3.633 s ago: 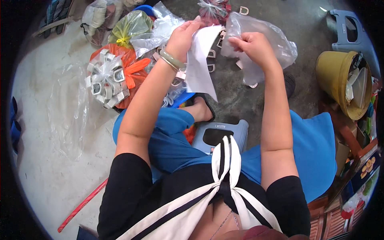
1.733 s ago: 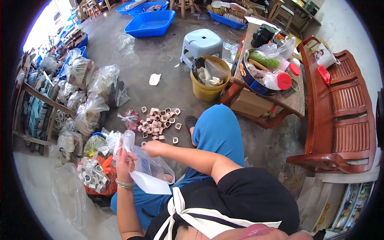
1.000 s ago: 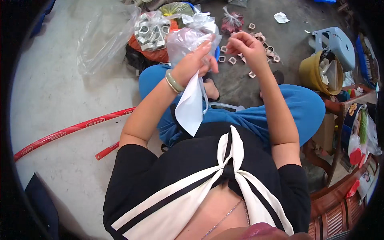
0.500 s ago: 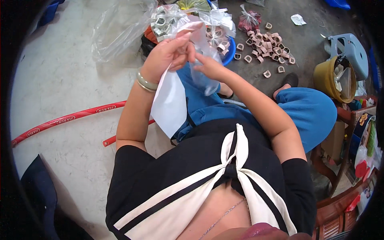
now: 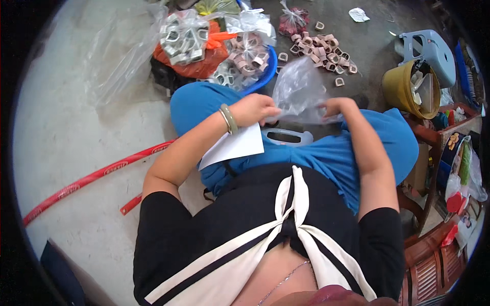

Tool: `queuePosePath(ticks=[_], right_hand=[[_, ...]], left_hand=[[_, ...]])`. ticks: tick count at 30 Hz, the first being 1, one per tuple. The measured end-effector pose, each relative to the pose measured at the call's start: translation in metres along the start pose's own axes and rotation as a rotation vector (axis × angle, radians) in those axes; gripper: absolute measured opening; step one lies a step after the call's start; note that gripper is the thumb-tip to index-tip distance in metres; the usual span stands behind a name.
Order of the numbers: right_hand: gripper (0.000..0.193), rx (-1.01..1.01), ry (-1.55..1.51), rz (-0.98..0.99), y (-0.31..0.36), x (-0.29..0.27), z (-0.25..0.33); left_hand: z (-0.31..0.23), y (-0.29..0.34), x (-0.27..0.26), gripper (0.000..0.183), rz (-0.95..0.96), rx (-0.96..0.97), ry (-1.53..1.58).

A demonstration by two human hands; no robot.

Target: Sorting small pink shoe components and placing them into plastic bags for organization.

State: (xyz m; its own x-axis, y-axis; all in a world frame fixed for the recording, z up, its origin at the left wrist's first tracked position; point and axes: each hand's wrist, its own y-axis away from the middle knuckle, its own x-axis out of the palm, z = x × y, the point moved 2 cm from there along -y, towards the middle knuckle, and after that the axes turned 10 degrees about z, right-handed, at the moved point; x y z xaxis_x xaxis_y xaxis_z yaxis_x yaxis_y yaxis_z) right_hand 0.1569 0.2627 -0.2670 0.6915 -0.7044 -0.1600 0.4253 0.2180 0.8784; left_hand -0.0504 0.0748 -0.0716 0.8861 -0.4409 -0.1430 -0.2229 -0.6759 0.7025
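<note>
Seen from above, a seated person in blue trousers (image 5: 206,99) spreads a clear plastic bag (image 5: 296,89) between two bare hands, above the lap and slightly beyond it. The left hand (image 5: 252,109), with a bangle at its wrist, has its fingers drawn narrow on the bag's near left edge. A white sheet (image 5: 237,147) extends from under that hand over the left thigh (whether the hidden fingers also grip it, I cannot tell). The right hand (image 5: 339,107) pinches the bag's right side, its fingertips somewhat blurred.

Just past the bag, on the dark floor, lies a heap of pinkish D-shaped pieces (image 5: 320,51), with a few scattered beside it. Near the left knee, a blue basin (image 5: 272,66) holds a knotted clear bag of similar pieces (image 5: 248,57). To its left, a clear bag of whitish pieces (image 5: 182,43) rests on an orange bag (image 5: 196,67). At right, a yellow bucket (image 5: 395,87) stands beside a grey-blue stool (image 5: 440,53).
</note>
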Motion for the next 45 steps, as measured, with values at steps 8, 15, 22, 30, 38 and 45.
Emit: queuePosePath(ticks=[8,15,22,30,38,45], right_hand=[[0.028,-0.605,-1.318,-0.128,0.009,-0.002,0.015],[0.038,0.646,-0.792,-1.019,-0.028,0.041,-0.051],[0.033,0.553,-0.475,-1.038,-0.022,0.086,-0.045],[0.036,0.211,-0.237,-0.923,-0.024,0.082,0.023],[0.045,-0.126,-0.976,-0.737,-0.029,0.05,-0.003],[0.053,-0.714,-1.006,0.309,0.04,-0.028,0.088]], left_hand=[[0.006,-0.036,0.007,0.031,0.303,-0.066,0.509],[0.007,-0.034,0.031,0.047,0.06,-0.263,0.651],[-0.001,-0.005,0.048,0.044,-0.039,-0.175,0.715],[-0.018,-0.028,0.038,0.045,-0.027,-0.233,0.738],[-0.002,-0.031,0.036,0.047,-0.121,-0.132,0.777],[0.007,-0.046,0.031,0.047,-0.141,-0.096,0.81]])
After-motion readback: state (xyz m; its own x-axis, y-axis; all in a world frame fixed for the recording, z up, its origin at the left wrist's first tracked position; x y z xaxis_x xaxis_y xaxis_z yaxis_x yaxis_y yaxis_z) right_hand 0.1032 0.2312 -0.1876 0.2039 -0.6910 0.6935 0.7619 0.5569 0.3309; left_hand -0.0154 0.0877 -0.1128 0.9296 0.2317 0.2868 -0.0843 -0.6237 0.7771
